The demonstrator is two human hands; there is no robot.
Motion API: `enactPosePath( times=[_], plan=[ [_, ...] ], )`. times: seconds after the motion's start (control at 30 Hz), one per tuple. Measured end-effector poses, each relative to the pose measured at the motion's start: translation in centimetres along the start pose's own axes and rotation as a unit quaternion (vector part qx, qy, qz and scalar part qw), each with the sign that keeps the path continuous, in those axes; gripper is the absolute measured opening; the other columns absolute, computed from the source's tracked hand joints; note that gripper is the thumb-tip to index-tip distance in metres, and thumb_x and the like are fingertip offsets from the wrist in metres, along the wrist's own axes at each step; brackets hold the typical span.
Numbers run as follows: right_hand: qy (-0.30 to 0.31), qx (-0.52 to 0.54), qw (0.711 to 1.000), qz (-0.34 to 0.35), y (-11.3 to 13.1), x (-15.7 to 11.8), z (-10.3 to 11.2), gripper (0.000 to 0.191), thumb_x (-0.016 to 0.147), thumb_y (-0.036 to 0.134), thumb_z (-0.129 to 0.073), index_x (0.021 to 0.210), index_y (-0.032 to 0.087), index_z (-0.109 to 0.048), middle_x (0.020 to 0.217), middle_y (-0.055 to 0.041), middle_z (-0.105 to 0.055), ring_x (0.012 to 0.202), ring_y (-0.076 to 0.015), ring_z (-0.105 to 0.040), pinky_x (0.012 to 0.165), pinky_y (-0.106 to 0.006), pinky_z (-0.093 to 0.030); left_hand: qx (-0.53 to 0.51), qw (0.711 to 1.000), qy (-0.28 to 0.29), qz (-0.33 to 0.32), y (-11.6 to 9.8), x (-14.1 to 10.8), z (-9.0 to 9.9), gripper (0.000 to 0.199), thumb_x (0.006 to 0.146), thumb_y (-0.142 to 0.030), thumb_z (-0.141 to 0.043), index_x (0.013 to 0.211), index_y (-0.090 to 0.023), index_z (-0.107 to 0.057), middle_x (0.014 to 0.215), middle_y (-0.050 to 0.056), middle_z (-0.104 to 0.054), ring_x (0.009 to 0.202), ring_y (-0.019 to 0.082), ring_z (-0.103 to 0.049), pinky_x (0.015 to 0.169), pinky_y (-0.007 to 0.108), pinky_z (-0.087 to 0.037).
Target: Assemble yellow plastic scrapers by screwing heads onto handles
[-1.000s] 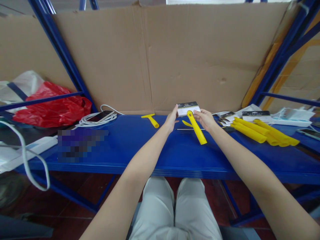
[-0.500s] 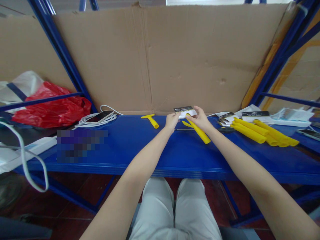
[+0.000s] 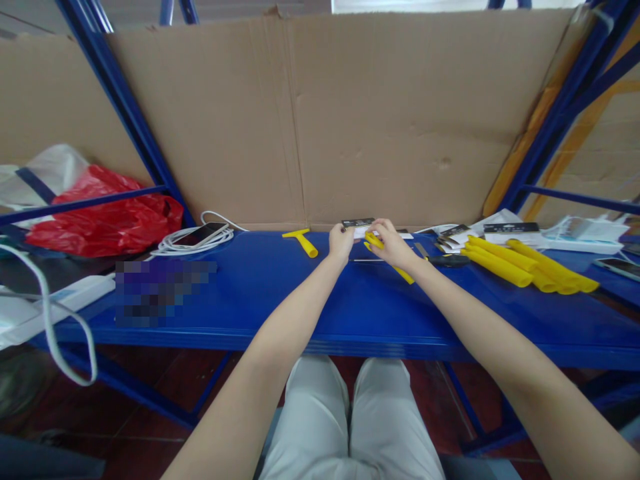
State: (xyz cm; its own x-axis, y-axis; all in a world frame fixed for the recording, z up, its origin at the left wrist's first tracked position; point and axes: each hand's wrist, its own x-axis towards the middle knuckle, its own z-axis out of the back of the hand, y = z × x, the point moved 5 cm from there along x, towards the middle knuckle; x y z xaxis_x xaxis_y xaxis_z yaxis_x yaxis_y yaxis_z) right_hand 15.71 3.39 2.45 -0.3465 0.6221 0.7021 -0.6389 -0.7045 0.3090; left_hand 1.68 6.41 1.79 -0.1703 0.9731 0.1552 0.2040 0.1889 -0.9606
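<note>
My left hand (image 3: 341, 244) is closed on the edge of a small black-and-white card packet (image 3: 357, 223), held just above the blue table. My right hand (image 3: 393, 244) has its fingers closed around the head of a yellow T-shaped scraper handle (image 3: 404, 275); the palm and wrist hide much of it. The two hands are close together, with the packet at the right fingertips. Left of them lies another yellow T-shaped handle (image 3: 306, 244). A thin metal rod (image 3: 367, 260) rests on the table below the hands.
Several yellow handles (image 3: 505, 263) are piled at the right, beside more black-and-white packets (image 3: 511, 232) and a black-handled tool (image 3: 450, 261). A coiled white cable (image 3: 193, 241) and a red plastic bag (image 3: 107, 213) are at the left. Cardboard (image 3: 380, 120) walls the back.
My right hand has turned over the yellow handle, now covering more of it. The packet has tilted and shifted slightly left with my left hand. The black-handled tool's blade has come into view.
</note>
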Motion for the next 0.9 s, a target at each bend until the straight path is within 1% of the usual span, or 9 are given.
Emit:
enactPosePath(
  times=[0.13, 0.27, 0.4, 0.53, 0.63, 0.7, 0.77, 0.83, 0.9],
  plan=[
    [0.001, -0.028, 1.000, 0.000, 0.4, 0.0, 0.1, 0.023, 0.074, 0.014, -0.054, 0.095, 0.022, -0.056, 0.111, -0.0106, -0.049, 0.094, -0.0220, -0.056, 0.087, -0.039, -0.048, 0.019, 1.000, -0.012, -0.015, 0.3, 0.7, 0.3, 0.018, 0.075, -0.003, -0.055, 0.086, -0.017, -0.055, 0.092, 0.003, -0.065, 0.090, 0.018, -0.066, 0.077, 0.030, -0.055],
    [0.024, -0.043, 0.999, -0.007, 0.5, 0.0, -0.1, 0.021, 0.073, 0.014, -0.054, 0.092, 0.021, -0.055, 0.100, -0.0089, -0.052, 0.091, -0.0222, -0.056, 0.084, -0.037, -0.047, 0.060, 0.997, -0.029, -0.036, 0.9, 1.5, 0.6, 0.033, 0.071, -0.002, -0.060, 0.099, -0.018, -0.056, 0.107, 0.006, -0.065, 0.100, 0.018, -0.064, 0.084, 0.028, -0.052],
    [0.047, -0.056, 0.997, -0.028, 0.3, 0.0, -0.4, 0.026, 0.073, 0.014, -0.056, 0.098, 0.020, -0.055, 0.098, -0.0092, -0.056, 0.090, -0.0223, -0.057, 0.083, -0.036, -0.047, 0.079, 0.995, -0.046, -0.044, 0.9, 1.5, 0.7, 0.043, 0.071, 0.002, -0.057, 0.110, -0.018, -0.054, 0.112, 0.007, -0.063, 0.099, 0.017, -0.064, 0.077, 0.025, -0.053],
    [0.086, -0.057, 0.994, -0.023, 0.6, -0.2, -0.8, 0.027, 0.075, 0.015, -0.054, 0.102, 0.019, -0.055, 0.096, -0.0088, -0.060, 0.089, -0.0213, -0.058, 0.081, -0.034, -0.047, 0.089, 0.994, -0.053, -0.042, 0.7, 0.9, 0.6, 0.047, 0.073, 0.003, -0.054, 0.115, -0.017, -0.052, 0.113, 0.009, -0.062, 0.091, 0.017, -0.066, 0.066, 0.024, -0.055],
    [0.105, -0.073, 0.992, -0.023, 0.8, -0.3, -0.9, 0.028, 0.075, 0.013, -0.054, 0.102, 0.019, -0.055, 0.097, -0.0087, -0.061, 0.090, -0.0216, -0.059, 0.082, -0.033, -0.046, 0.104, 0.992, -0.052, -0.042, 0.7, 0.8, 0.7, 0.048, 0.073, 0.003, -0.054, 0.116, -0.017, -0.052, 0.115, 0.009, -0.063, 0.088, 0.017, -0.067, 0.065, 0.025, -0.056],
    [0.115, -0.082, 0.990, -0.023, 0.8, -0.3, -1.0, 0.027, 0.075, 0.012, -0.053, 0.102, 0.020, -0.055, 0.097, -0.0084, -0.061, 0.091, -0.0219, -0.059, 0.083, -0.034, -0.046, 0.117, 0.991, -0.052, -0.045, 0.9, 1.1, 0.7, 0.048, 0.073, 0.002, -0.054, 0.117, -0.018, -0.052, 0.117, 0.009, -0.062, 0.090, 0.018, -0.067, 0.069, 0.027, -0.056],
    [0.120, -0.087, 0.989, -0.023, 0.8, -0.3, -0.9, 0.026, 0.075, 0.012, -0.052, 0.100, 0.020, -0.055, 0.097, -0.0084, -0.060, 0.091, -0.0218, -0.058, 0.084, -0.034, -0.045, 0.133, 0.988, -0.052, -0.056, 1.1, 1.5, 0.8, 0.050, 0.073, 0.002, -0.055, 0.118, -0.018, -0.053, 0.118, 0.010, -0.063, 0.095, 0.019, -0.066, 0.077, 0.031, -0.056],
    [0.119, -0.089, 0.989, -0.020, 0.8, -0.3, -0.9, 0.025, 0.075, 0.011, -0.053, 0.098, 0.020, -0.055, 0.097, -0.0083, -0.059, 0.090, -0.0213, -0.058, 0.085, -0.034, -0.045, 0.156, 0.984, -0.049, -0.070, 1.2, 1.8, 0.9, 0.052, 0.070, 0.003, -0.056, 0.118, -0.019, -0.054, 0.117, 0.009, -0.063, 0.101, 0.020, -0.065, 0.088, 0.034, -0.053],
    [0.118, -0.091, 0.989, -0.019, 0.8, -0.4, -0.8, 0.024, 0.074, 0.011, -0.053, 0.097, 0.019, -0.055, 0.097, -0.0081, -0.057, 0.089, -0.0207, -0.057, 0.085, -0.033, -0.045, 0.178, 0.980, -0.046, -0.081, 1.2, 2.0, 1.0, 0.052, 0.069, 0.004, -0.056, 0.116, -0.018, -0.055, 0.117, 0.010, -0.064, 0.107, 0.020, -0.063, 0.095, 0.034, -0.049]
  ],
)
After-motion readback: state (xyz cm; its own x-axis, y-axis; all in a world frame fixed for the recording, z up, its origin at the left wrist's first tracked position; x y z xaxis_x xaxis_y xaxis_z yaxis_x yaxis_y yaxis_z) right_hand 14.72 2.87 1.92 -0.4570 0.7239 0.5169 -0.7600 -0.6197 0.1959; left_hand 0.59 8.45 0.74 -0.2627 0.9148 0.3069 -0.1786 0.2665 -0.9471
